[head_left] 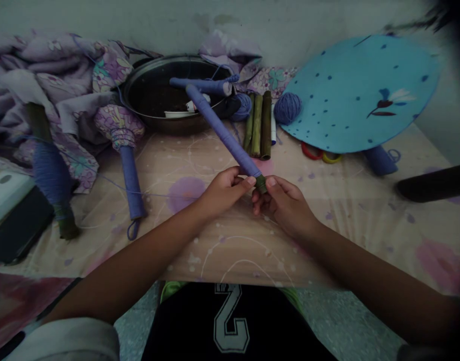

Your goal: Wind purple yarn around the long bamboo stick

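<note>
A slim stick wrapped in purple yarn (224, 134) slants up and away between my hands, its near end bare and green. My left hand (230, 188) pinches the stick where the wrapping stops. At the bare tip, the thumb and fingers of my right hand (284, 198) also grip it. From near my left wrist a thin strand of yarn (155, 194) runs left across the table to a stick wound thickly with purple yarn (52, 170). Part of the fingers is hidden behind the stick.
Behind the stick stands a dark metal bowl (140, 111) holding another wrapped stick. Several green stalks (257, 125) and a purple yarn ball (288, 108) lie beside a blue dotted fan (338, 90). Scissors (330, 157) poke out below it. A wrapped handle (131, 183) lies left; a dark rod (436, 184), right.
</note>
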Demonstrator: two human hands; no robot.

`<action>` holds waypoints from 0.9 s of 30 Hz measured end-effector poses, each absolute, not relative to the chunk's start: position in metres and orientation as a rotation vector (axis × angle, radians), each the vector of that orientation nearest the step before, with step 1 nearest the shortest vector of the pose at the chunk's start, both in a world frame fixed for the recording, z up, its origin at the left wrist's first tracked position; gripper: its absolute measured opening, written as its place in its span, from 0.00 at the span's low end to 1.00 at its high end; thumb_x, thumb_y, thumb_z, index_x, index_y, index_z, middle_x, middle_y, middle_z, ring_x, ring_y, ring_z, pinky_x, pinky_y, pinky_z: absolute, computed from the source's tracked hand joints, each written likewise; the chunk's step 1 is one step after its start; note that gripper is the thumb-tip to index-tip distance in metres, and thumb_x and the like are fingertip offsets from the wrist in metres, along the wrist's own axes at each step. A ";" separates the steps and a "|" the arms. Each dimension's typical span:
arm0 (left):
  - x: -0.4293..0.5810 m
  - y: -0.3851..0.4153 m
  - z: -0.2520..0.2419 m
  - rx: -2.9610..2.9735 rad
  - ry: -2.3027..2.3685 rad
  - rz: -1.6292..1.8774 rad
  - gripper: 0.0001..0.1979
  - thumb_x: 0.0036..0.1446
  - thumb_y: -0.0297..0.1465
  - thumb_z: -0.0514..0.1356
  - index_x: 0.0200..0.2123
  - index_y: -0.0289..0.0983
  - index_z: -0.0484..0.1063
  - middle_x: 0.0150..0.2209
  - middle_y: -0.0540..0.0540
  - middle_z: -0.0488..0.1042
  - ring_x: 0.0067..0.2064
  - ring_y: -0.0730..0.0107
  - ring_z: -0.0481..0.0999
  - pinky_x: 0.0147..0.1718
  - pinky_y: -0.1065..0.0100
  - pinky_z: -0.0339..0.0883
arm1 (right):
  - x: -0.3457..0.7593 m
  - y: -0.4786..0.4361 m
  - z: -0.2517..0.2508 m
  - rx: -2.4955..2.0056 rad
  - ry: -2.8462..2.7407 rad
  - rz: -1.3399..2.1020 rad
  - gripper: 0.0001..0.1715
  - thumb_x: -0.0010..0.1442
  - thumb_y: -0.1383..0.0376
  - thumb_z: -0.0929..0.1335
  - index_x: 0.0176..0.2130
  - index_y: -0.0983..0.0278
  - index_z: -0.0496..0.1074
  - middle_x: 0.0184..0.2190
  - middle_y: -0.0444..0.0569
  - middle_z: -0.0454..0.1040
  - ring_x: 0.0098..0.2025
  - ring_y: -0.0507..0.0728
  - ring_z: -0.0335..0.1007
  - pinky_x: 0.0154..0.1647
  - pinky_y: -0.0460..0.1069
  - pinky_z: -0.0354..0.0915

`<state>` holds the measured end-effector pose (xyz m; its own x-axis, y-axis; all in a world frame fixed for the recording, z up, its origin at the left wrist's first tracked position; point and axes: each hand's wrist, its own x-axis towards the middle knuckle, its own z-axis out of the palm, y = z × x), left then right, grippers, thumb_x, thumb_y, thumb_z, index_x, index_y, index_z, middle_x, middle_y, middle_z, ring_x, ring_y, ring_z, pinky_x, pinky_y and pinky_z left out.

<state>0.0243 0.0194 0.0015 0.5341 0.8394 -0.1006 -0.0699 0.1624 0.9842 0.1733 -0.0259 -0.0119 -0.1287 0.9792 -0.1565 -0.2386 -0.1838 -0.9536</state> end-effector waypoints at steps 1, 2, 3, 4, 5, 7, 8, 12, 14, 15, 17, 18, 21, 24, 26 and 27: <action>0.023 0.019 0.002 1.227 0.729 0.732 0.09 0.55 0.34 0.57 0.34 0.34 0.63 0.20 0.54 0.67 0.20 0.79 0.67 0.22 0.75 0.59 | 0.173 -0.026 -0.012 -1.092 -1.024 1.534 0.17 0.59 0.52 0.63 0.33 0.64 0.67 0.25 0.44 0.71 0.21 0.50 0.69 0.23 0.47 0.65; 0.023 0.019 0.003 1.215 0.689 0.713 0.10 0.55 0.36 0.58 0.34 0.35 0.63 0.19 0.55 0.67 0.19 0.79 0.67 0.20 0.75 0.59 | 0.173 -0.025 -0.012 -1.098 -1.031 1.548 0.18 0.59 0.52 0.63 0.32 0.64 0.67 0.24 0.44 0.71 0.21 0.50 0.69 0.23 0.47 0.64; 0.022 0.019 0.003 1.207 0.664 0.702 0.11 0.55 0.37 0.58 0.33 0.35 0.62 0.19 0.55 0.67 0.18 0.79 0.67 0.20 0.75 0.59 | 0.173 -0.025 -0.012 -1.103 -1.026 1.567 0.18 0.59 0.52 0.63 0.32 0.65 0.67 0.24 0.44 0.71 0.20 0.51 0.69 0.23 0.48 0.64; 0.021 0.020 0.003 1.202 0.649 0.698 0.12 0.54 0.38 0.59 0.32 0.35 0.62 0.19 0.54 0.67 0.18 0.79 0.67 0.20 0.75 0.59 | 0.173 -0.025 -0.012 -1.108 -1.010 1.586 0.17 0.59 0.53 0.64 0.31 0.65 0.67 0.23 0.44 0.71 0.20 0.51 0.69 0.22 0.48 0.64; 0.021 0.020 0.002 1.203 0.644 0.699 0.13 0.54 0.38 0.59 0.32 0.35 0.62 0.19 0.54 0.68 0.19 0.79 0.68 0.20 0.75 0.60 | 0.172 -0.024 -0.011 -1.112 -0.987 1.599 0.16 0.58 0.54 0.64 0.31 0.65 0.67 0.23 0.44 0.71 0.20 0.51 0.69 0.21 0.48 0.64; 0.021 0.022 0.000 1.224 0.639 0.706 0.13 0.53 0.37 0.60 0.32 0.34 0.63 0.21 0.52 0.69 0.22 0.77 0.70 0.23 0.74 0.62 | 0.172 -0.023 -0.008 -1.129 -0.930 1.614 0.13 0.56 0.56 0.65 0.31 0.65 0.67 0.22 0.44 0.71 0.19 0.52 0.69 0.20 0.47 0.64; 0.021 0.023 -0.002 1.239 0.633 0.708 0.13 0.53 0.37 0.60 0.32 0.33 0.63 0.22 0.51 0.70 0.24 0.77 0.71 0.25 0.74 0.63 | 0.173 -0.022 -0.006 -1.141 -0.906 1.622 0.12 0.55 0.57 0.66 0.30 0.65 0.66 0.21 0.44 0.71 0.18 0.52 0.68 0.19 0.47 0.64; 0.021 0.025 -0.007 1.301 0.575 0.678 0.15 0.52 0.39 0.61 0.30 0.32 0.64 0.25 0.49 0.71 0.28 0.75 0.73 0.30 0.72 0.66 | 0.174 -0.020 0.000 -1.177 -0.881 1.680 0.09 0.52 0.61 0.66 0.26 0.65 0.65 0.19 0.45 0.71 0.15 0.52 0.66 0.15 0.46 0.61; 0.020 0.025 -0.008 1.322 0.545 0.675 0.16 0.51 0.40 0.61 0.31 0.32 0.64 0.25 0.49 0.71 0.29 0.75 0.73 0.30 0.72 0.66 | 0.176 -0.020 0.002 -1.185 -0.889 1.695 0.10 0.52 0.61 0.66 0.26 0.65 0.65 0.19 0.45 0.71 0.15 0.51 0.66 0.14 0.45 0.60; 0.020 0.025 -0.008 1.328 0.533 0.677 0.16 0.51 0.40 0.62 0.31 0.32 0.64 0.25 0.49 0.71 0.29 0.75 0.73 0.30 0.72 0.66 | 0.176 -0.020 0.002 -1.186 -0.892 1.698 0.10 0.52 0.61 0.66 0.25 0.66 0.66 0.18 0.46 0.71 0.15 0.51 0.66 0.14 0.45 0.60; 0.020 0.024 -0.008 1.340 0.523 0.680 0.16 0.51 0.39 0.61 0.32 0.32 0.64 0.26 0.49 0.71 0.29 0.75 0.73 0.30 0.72 0.66 | 0.176 -0.020 0.002 -1.178 -0.896 1.706 0.11 0.52 0.60 0.66 0.25 0.66 0.66 0.19 0.45 0.71 0.15 0.51 0.66 0.14 0.45 0.60; 0.020 0.023 -0.007 1.347 0.532 0.682 0.15 0.52 0.38 0.61 0.32 0.32 0.63 0.26 0.49 0.71 0.29 0.75 0.73 0.30 0.72 0.66 | 0.176 -0.021 0.001 -1.169 -0.897 1.711 0.12 0.52 0.60 0.66 0.25 0.66 0.66 0.19 0.45 0.71 0.15 0.51 0.66 0.14 0.45 0.61; 0.021 0.022 -0.006 1.375 0.642 0.688 0.12 0.53 0.35 0.59 0.34 0.32 0.63 0.26 0.49 0.70 0.28 0.76 0.72 0.29 0.73 0.65 | 0.175 -0.021 -0.001 -1.140 -0.887 1.718 0.14 0.52 0.57 0.68 0.27 0.66 0.66 0.20 0.45 0.71 0.16 0.51 0.68 0.15 0.45 0.63; 0.021 0.022 -0.006 1.436 0.807 0.712 0.11 0.53 0.34 0.58 0.36 0.32 0.64 0.26 0.49 0.70 0.27 0.77 0.70 0.26 0.75 0.63 | 0.174 -0.021 -0.003 -1.132 -0.858 1.639 0.17 0.49 0.57 0.71 0.34 0.65 0.66 0.23 0.43 0.72 0.18 0.50 0.69 0.17 0.44 0.64; 0.021 0.023 -0.006 1.495 0.879 0.728 0.12 0.53 0.35 0.58 0.36 0.32 0.65 0.26 0.49 0.70 0.27 0.77 0.69 0.24 0.75 0.61 | 0.174 -0.020 -0.006 -1.130 -0.852 1.574 0.21 0.47 0.59 0.73 0.38 0.64 0.64 0.24 0.42 0.73 0.19 0.50 0.70 0.17 0.43 0.64; 0.020 0.023 -0.007 1.520 0.897 0.732 0.12 0.53 0.35 0.58 0.36 0.32 0.66 0.26 0.49 0.69 0.27 0.77 0.69 0.24 0.75 0.60 | 0.174 -0.019 -0.007 -1.128 -0.861 1.560 0.22 0.46 0.60 0.74 0.38 0.64 0.64 0.24 0.42 0.74 0.20 0.50 0.70 0.17 0.43 0.65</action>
